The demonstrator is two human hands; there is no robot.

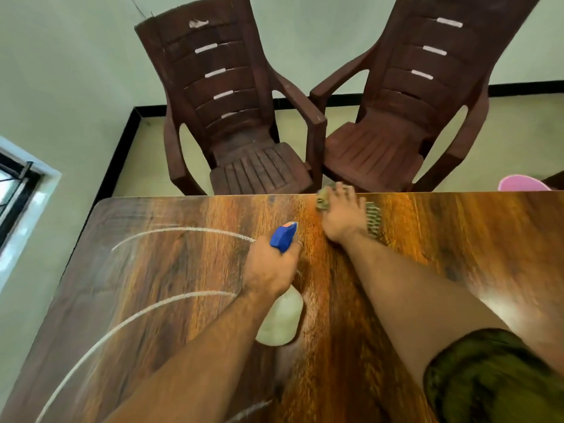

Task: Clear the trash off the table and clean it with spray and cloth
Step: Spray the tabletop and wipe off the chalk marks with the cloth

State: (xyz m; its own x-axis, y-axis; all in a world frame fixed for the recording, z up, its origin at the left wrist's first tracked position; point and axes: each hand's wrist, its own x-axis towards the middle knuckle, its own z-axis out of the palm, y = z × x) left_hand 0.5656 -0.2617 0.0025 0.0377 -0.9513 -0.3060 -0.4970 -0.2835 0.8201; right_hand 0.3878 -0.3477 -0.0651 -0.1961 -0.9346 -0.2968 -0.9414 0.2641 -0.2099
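Wooden table (457, 239) is streaked white on the left. A spray bottle (283, 236) is gripped in the left hand (271, 270); the cloth (374, 219), right of the streaks (171, 232), is pressed flat under the right hand (343, 213).

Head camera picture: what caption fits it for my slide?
Left hand grips the spray bottle; right hand presses a cloth at the far edge of the table.
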